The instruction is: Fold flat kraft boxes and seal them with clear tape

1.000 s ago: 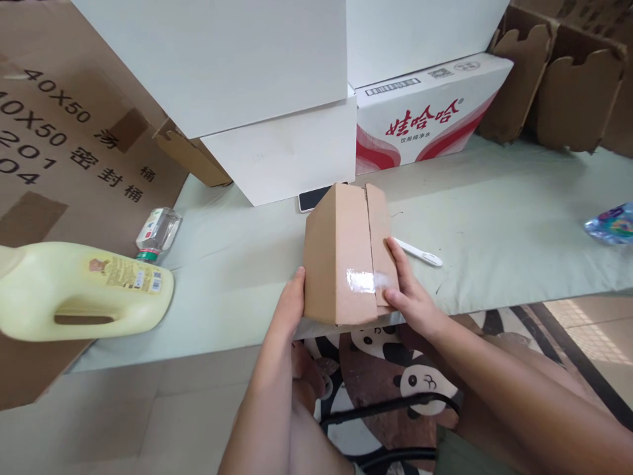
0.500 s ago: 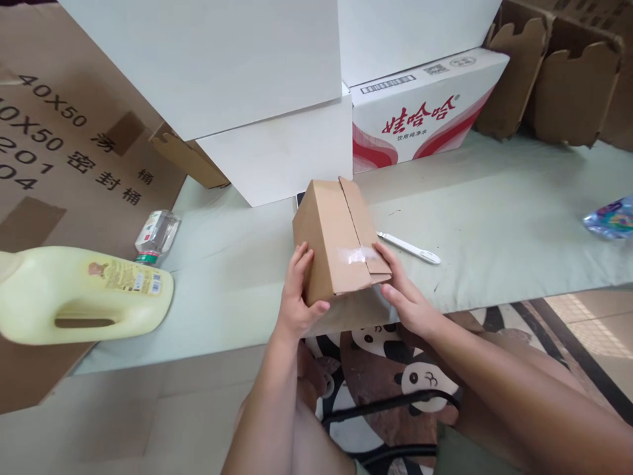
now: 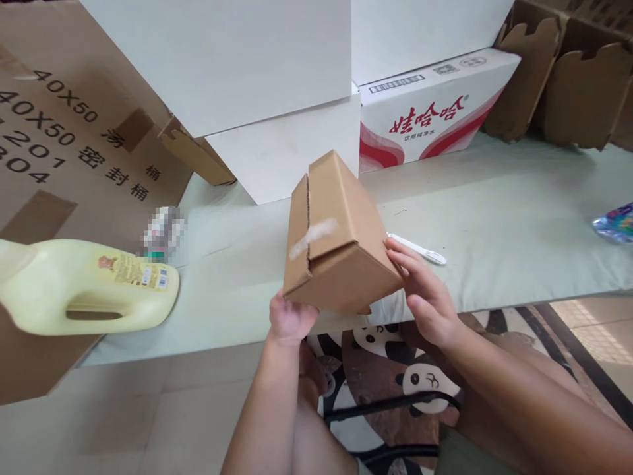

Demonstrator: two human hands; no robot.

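A small brown cardboard box [image 3: 341, 231] is held tilted above the cloth-covered table, with a strip of clear tape [image 3: 314, 236] across the seam of its flaps. My left hand [image 3: 291, 318] grips its lower left corner from below, and most of those fingers are hidden under the box. At the right side, my right hand [image 3: 428, 297] rests its fingers against the box's edge, thumb apart. Just beyond those fingers a white utility knife [image 3: 419, 249] lies on the table, partly covered by the hand and box.
White cartons [image 3: 287, 152] and a red-and-white carton [image 3: 430, 125] stand along the back. On the left are a pale yellow jug [image 3: 123, 310], a blurred bottle [image 3: 164, 234] and a large brown carton [image 3: 99, 79]. A colourful plastic packet [image 3: 616, 224] lies at the far right.
The box has been turned and tipped, so its taped seam now faces left and another side shows. My left hand has moved beneath it; my right hand has shifted slightly right.
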